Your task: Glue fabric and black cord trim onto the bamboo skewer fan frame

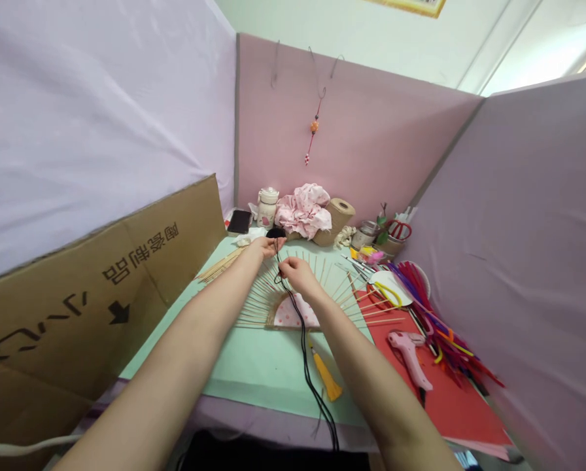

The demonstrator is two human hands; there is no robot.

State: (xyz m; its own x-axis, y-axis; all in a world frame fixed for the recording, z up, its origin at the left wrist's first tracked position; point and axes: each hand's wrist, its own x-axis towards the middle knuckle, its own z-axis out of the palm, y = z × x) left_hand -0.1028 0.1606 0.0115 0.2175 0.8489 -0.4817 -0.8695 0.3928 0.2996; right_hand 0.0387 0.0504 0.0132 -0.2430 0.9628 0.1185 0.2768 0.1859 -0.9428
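Note:
My left hand (268, 246) pinches a thin black cord (305, 347) above the far part of the mat. Closer in, my right hand (293, 271) is closed on the same cord, which loops between the hands and trails down past the mat's front edge. Beneath both hands lies a fan-shaped piece (293, 313) with thin bamboo sticks spreading out from a half-round centre of pink dotted fabric. A yellow tassel (326, 374) rests just in front of it. A round black thing (275, 233), perhaps the cord's spool, sits behind my left hand.
A pink glue gun (411, 356) lies on red paper (452, 399) at right, beside colourful pipe cleaners (440, 327). Crumpled pink fabric (303, 208), a white bottle (267, 206), a brown roll (339, 212) and a phone (239, 222) line the back. Cardboard (140, 261) stands at left.

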